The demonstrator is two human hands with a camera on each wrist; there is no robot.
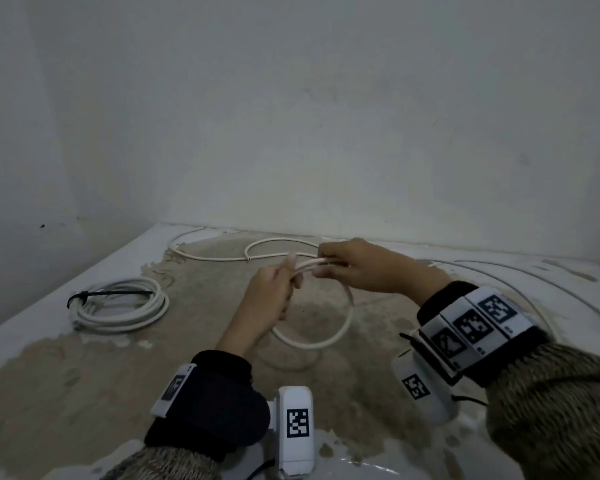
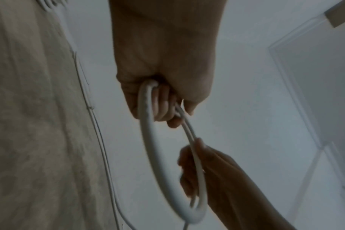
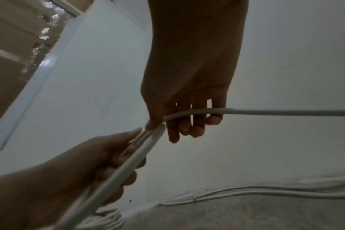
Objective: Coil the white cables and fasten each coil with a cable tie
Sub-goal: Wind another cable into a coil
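Both hands hold one white cable point(image 1: 343, 329) above the table, and a loop of it hangs down beneath them. My left hand point(image 1: 284, 278) grips the gathered strands in curled fingers point(image 2: 161, 107). My right hand point(image 1: 329, 265) is close on its right, pinching the same cable; its fingers point(image 3: 187, 124) curl over the strand point(image 3: 286, 112) that runs off to the right. A finished white coil point(image 1: 118, 306) lies on the table at the left, bound by a black cable tie point(image 1: 108, 294).
Another loose white cable point(image 1: 219, 258) lies along the back of the worn beige and white table point(image 1: 118, 375), near the wall. More cable runs over the surface at the right point(image 3: 266, 191). Walls close off the back and left.
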